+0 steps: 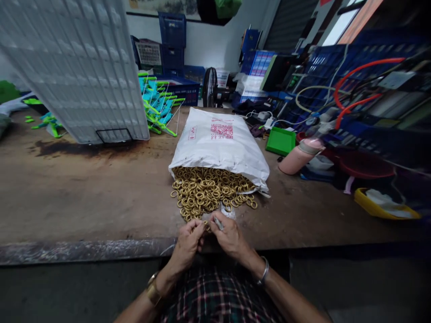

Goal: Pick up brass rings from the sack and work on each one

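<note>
A white sack (218, 134) with red print lies on the wooden table, its mouth facing me. Gold-coloured rings (202, 190) spill from it in a heap toward the table's front edge. My left hand (190, 237) is closed in a pinch at a gold ring (207, 226), just in front of the heap. Close beside it, my right hand (230, 235) is closed round a small grey metal tool (218, 223), whose kind I cannot make out. The ring between the hands is partly hidden by my fingers.
A white ribbed panel (84, 72) stands on the left, with green and blue plastic pieces (161, 105) behind it. To the right are a green tray (281, 141), a pink bottle (299, 157) and a yellow tray (387, 206). A fan (210, 87) and blue crates (173, 40) are at the back.
</note>
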`<state>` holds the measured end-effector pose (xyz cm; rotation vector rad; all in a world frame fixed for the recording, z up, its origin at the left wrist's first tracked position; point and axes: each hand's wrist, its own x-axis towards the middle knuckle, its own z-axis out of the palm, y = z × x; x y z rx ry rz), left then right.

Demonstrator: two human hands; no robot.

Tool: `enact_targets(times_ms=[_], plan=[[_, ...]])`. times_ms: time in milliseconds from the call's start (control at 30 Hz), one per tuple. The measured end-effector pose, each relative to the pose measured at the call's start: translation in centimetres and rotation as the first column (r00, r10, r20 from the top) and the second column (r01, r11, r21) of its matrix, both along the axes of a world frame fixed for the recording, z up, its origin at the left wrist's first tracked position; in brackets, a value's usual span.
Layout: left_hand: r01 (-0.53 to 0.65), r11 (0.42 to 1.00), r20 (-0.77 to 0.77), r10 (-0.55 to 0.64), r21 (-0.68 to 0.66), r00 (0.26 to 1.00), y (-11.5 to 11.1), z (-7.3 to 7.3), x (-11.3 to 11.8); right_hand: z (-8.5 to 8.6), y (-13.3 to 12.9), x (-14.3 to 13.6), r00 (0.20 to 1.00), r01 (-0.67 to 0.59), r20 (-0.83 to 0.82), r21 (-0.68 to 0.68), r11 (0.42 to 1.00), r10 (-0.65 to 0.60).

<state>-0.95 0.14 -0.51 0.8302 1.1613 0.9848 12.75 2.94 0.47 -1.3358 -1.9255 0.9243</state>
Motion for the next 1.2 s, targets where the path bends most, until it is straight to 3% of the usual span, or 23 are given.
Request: enact_targets(times_ms=[133,233,367,433,600,700,1200], plan=[[-0.024,0.998,-0.132,0.031,0.049,0.991,0.0,0.1,0.1,-1.2,0.3,0.0,0.991,0.083,-0.09,-0.142,0.986,-0.096],[-0.033,0.972,-0.255,0.093,0.231,0.962,-0.2,-0.1,0.2,-1.7,0.3,0.0,0.987,0.095,-0.104,-0.253,0.963,-0.124],[-0.007,0.932,-0.351,0.144,0.363,0.925,-0.3,-0.1,0.1,-1.2,-0.2,-0.2,0.965,0.008,-0.213,-0.563,0.827,-0.154],[-0.008,0.939,-0.32,0.126,0.344,0.939,-0.3,0.0,0.0,-0.9,-0.3,-0.3,0.947,-0.023,-0.265,-0.614,0.789,-0.179],[0.035,0.989,-0.155,-0.013,0.141,0.988,-0.2,0.3,-0.1,-1.2,0.3,-0.4,0.974,0.051,-0.183,-0.406,0.912,-0.136],[0.062,0.998,-0.099,-0.059,0.027,0.993,-0.2,0.5,0.0,-1.4,0.7,-0.4,0.983,0.082,-0.133,-0.312,0.947,-0.129],[0.086,0.994,0.169,-0.074,-0.07,0.983,-0.3,0.0,-0.1,-1.3,0.8,-0.2,0.987,0.017,-0.15,-0.292,0.956,-0.063]])
